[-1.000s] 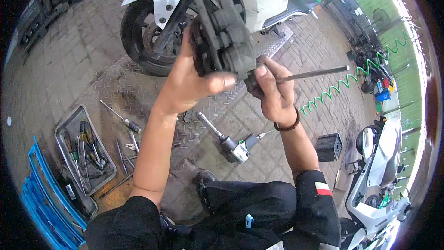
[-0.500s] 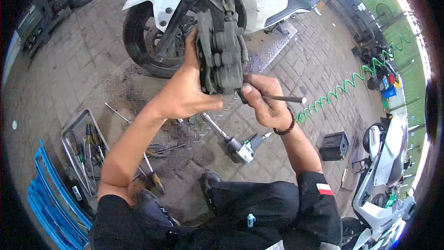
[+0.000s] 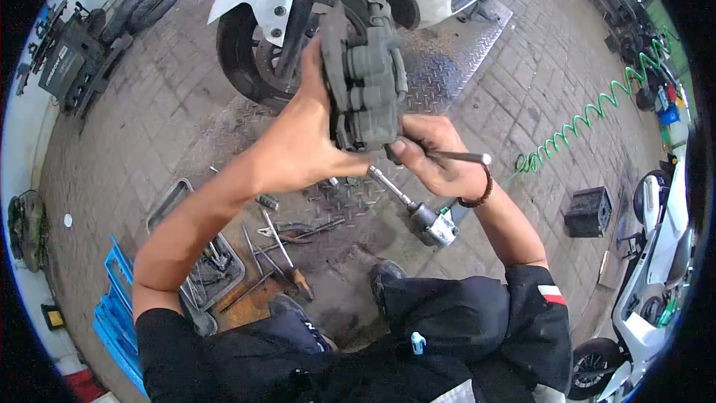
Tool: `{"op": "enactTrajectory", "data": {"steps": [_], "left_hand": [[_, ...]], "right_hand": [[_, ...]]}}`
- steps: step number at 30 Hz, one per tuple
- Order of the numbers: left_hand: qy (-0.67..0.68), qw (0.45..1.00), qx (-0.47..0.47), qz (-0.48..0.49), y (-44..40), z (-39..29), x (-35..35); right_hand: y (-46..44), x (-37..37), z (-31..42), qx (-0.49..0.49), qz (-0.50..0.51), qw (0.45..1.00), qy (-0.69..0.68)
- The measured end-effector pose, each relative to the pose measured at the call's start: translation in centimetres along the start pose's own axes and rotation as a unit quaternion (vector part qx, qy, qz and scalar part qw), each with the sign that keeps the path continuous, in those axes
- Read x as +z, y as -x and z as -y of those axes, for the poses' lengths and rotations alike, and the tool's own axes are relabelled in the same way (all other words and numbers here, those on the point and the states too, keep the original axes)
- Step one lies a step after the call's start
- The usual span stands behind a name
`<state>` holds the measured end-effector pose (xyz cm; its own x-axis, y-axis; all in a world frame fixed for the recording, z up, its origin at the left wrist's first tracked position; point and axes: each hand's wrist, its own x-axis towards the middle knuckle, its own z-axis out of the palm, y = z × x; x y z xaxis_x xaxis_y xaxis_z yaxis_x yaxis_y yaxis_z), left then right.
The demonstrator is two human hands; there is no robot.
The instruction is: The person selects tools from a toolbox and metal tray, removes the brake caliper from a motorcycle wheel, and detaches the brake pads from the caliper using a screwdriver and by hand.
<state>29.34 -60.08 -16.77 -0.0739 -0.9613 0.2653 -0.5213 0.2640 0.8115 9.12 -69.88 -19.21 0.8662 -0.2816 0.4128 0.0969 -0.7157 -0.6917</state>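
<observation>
A dark, grimy brake caliper (image 3: 373, 89) is held upright in front of the motorbike's front wheel (image 3: 237, 67). My left hand (image 3: 298, 149) is wrapped round its left side, with the thumb under its lower end. At the bottom right corner, my right hand (image 3: 440, 160) closes on a slim metal rod (image 3: 464, 157). The rod's round end points right; its other end is hidden by my fingers and the caliper. Below the caliper, an impact wrench (image 3: 434, 225) with a long socket lies on the floor.
Pliers (image 3: 291, 233) and a screwdriver (image 3: 300, 282) lie on the floor near my feet, beside a metal tool tray (image 3: 237, 272). A green coiled hose (image 3: 597, 110) runs along the right, above a black crate (image 3: 588, 213). Blue panels (image 3: 119, 313) lie at the lower left.
My view has swung left, so the floor tools and impact wrench appear farther right. Both hands keep their grips, and the caliper stays between them with little change.
</observation>
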Motion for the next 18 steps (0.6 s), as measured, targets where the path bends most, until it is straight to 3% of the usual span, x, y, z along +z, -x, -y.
{"op": "enactTrajectory", "data": {"steps": [4,8,10,12,14,16,18], "left_hand": [[0.003,0.998,-0.047,0.029,0.0,1.3,0.5],[-0.058,0.998,0.000,0.022,0.0,1.4,0.5],[-0.097,0.995,0.031,0.007,-0.1,1.1,0.5],[-0.032,0.998,-0.030,0.046,-0.2,1.2,0.1],[-0.079,0.996,-0.002,0.027,-0.2,1.5,0.2],[-0.122,0.992,0.028,0.011,-0.2,1.7,0.0],[-0.098,0.995,0.014,0.015,-0.3,1.8,0.1]], "right_hand": [[0.0,-0.9,0.0,-0.021,0.023,0.998,0.054],[0.3,-1.2,-0.4,-0.065,0.051,0.993,0.079],[0.4,-1.7,-0.2,-0.072,0.086,0.978,0.175],[0.3,-1.5,-1.1,-0.105,0.092,0.968,0.207],[0.3,-1.5,-1.8,-0.160,0.099,0.940,0.284],[0.3,-1.0,-2.0,-0.164,0.082,0.947,0.265],[0.3,-0.9,-2.0,-0.085,0.043,0.986,0.138]]}}
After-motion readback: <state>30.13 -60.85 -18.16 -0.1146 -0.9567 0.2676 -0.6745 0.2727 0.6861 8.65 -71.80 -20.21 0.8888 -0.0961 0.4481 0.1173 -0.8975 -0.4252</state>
